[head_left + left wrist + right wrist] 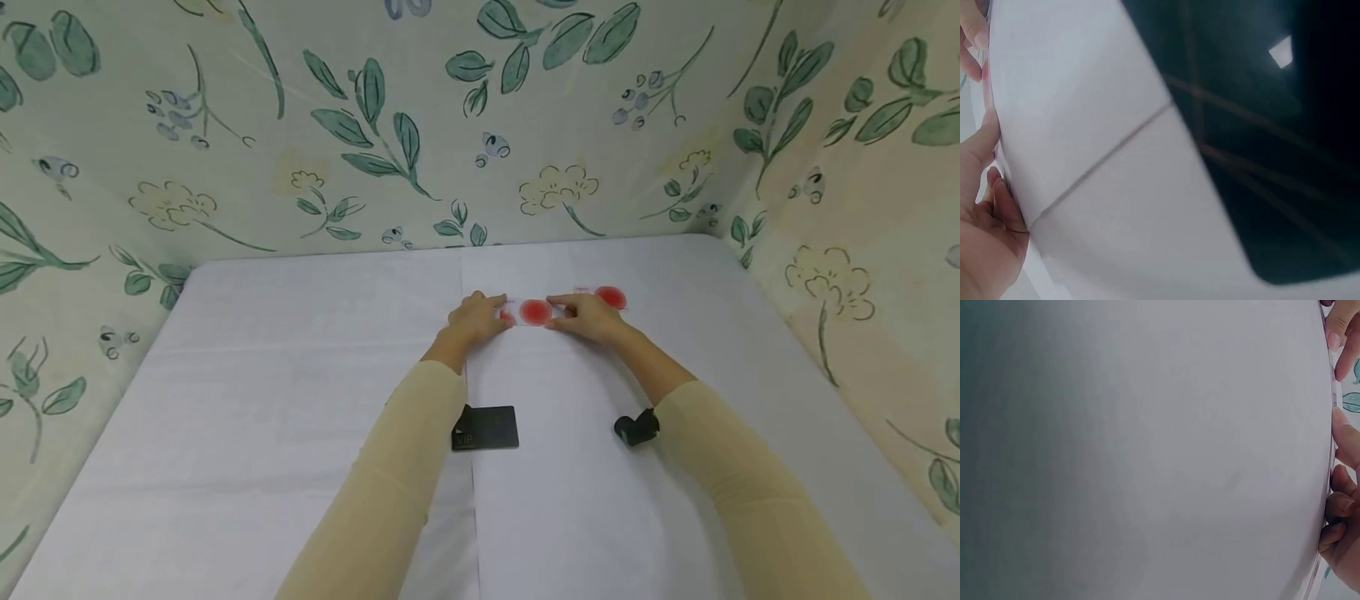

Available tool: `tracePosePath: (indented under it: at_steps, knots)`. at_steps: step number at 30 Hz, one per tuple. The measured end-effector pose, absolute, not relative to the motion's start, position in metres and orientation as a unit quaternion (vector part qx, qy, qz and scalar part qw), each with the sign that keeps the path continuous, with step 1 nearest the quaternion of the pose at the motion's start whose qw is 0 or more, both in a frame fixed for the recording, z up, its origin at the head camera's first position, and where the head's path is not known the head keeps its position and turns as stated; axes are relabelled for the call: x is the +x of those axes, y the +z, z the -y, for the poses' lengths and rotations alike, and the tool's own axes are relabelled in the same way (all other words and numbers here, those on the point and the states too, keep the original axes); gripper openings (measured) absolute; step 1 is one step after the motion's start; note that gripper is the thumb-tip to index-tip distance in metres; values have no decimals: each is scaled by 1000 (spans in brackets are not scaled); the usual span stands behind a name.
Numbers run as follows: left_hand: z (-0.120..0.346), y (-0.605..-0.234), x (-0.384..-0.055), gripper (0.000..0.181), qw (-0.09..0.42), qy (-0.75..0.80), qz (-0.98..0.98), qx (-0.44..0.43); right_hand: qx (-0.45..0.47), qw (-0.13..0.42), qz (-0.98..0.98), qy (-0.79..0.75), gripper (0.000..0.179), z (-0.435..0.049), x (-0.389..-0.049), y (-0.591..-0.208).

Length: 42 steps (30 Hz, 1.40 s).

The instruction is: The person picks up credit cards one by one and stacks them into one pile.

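Observation:
Near the far edge of the table, a flat, clear-edged piece with a red oval [536, 312] lies between my two hands. My left hand [474, 321] has thumb and index finger at its left side, where another bit of red [507, 317] shows, partly covered by the fingers. On the right side, my right hand [588, 318] pinches the edge between index finger and thumb. Behind the right hand lies a similar piece with a red oval [611, 297]. Both wrist views show the fingertips low against the white surface; the pieces are mostly hidden there.
A black card [491, 427] marked VIP lies by my left forearm; a glossy dark card [1285, 156] fills much of the left wrist view. A small black object [636, 427] sits beside my right sleeve. White cloth [300, 400] covers the table, with flower-patterned fabric [420, 200] behind it.

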<state>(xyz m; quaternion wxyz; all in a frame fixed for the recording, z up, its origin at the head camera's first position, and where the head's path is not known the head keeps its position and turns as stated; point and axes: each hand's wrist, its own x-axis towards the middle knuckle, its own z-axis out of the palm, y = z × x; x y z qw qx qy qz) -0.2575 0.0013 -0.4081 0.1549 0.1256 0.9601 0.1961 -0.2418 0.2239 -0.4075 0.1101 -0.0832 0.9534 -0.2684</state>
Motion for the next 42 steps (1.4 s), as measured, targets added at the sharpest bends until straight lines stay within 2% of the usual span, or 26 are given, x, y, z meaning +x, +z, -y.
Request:
tracePosePath:
  at_steps: [13, 32, 42]
  knots:
    - [3, -416, -255, 56, 120, 270, -950, 104, -98, 109, -938, -313, 48, -229, -244, -413]
    - [5, -418, -250, 51, 105, 294, -944, 109, -132, 90, -922, -352, 46, -229, -242, -415]
    - [4, -420, -252, 52, 91, 337, -931, 105, -125, 89, -925, -347, 51, -229, -242, -416]
